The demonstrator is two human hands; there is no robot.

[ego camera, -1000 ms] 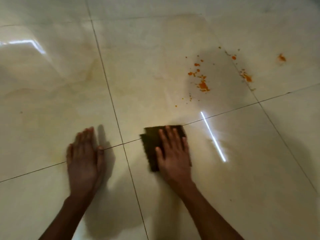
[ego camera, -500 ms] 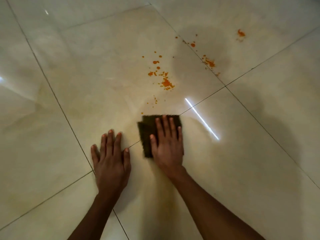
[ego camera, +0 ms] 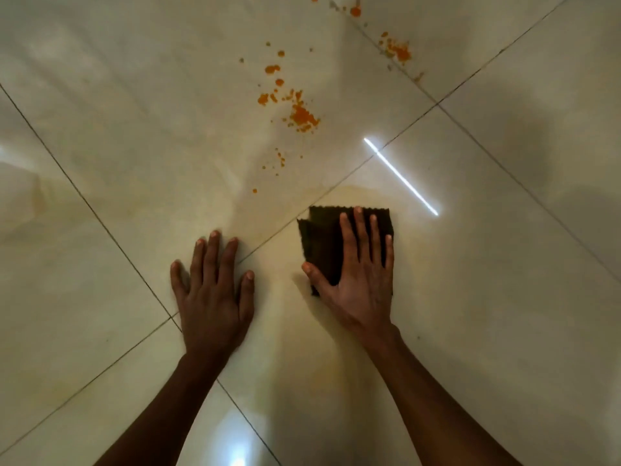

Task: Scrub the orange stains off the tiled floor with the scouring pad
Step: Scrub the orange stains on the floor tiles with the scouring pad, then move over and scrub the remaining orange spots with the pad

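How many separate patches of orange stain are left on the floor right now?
3 main patches: a large splatter ahead of the scouring pad, a cluster by the grout line farther right, and spots at the top edge. More may lie out of view.

right hand (ego camera: pixel 359 284) flat on dark scouring pad (ego camera: pixel 322 243), left hand (ego camera: pixel 213 294) flat on tiled floor (ego camera: pixel 134 156), orange stains (ego camera: pixel 302 116) just beyond
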